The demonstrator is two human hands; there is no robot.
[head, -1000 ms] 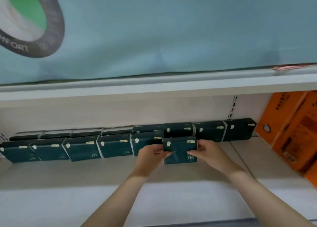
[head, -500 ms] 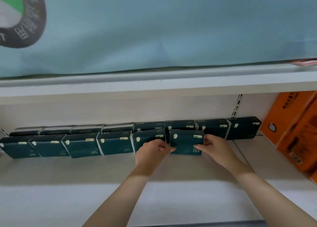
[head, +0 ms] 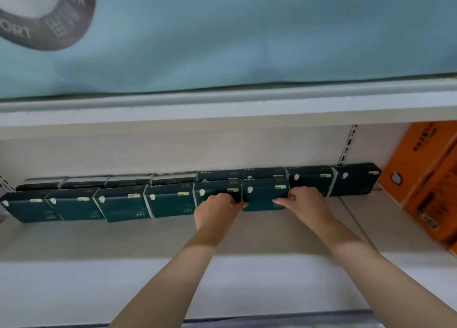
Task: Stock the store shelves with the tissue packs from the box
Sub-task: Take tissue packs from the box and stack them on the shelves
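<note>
hands meet on a shelf of dark teal packs: the left hand [head: 217, 210] and the right hand [head: 308, 204] grip one tissue pack [head: 263, 194] by its two short sides, fingers curled round the edges, the right thumb laid flat on its front face. the pack is a squat rectangular block in smooth, matte wrapping with a small pale mark at its upper left and a pale label at its upper right. it stands at the right end of the front row [head: 123, 202], its left edge touching the neighbouring pack [head: 210, 190].

a back row [head: 173, 179] of the same packs runs behind it along the rear wall, and its two rightmost packs [head: 309, 178] show full-face, with none in front of them. the white shelf [head: 148, 238] is smooth and plain, with a broad bare strip between the packs and its front edge. orange cartons [head: 420, 169], glossy and printed in dark lettering, lean at the far right, just beside the last teal pack. a slotted metal rail [head: 348, 144] runs up the back wall. the upper shelf [head: 222, 114] hangs low over the packs, and a pale blue banner [head: 247, 43], slightly creased, hangs above it.
</note>
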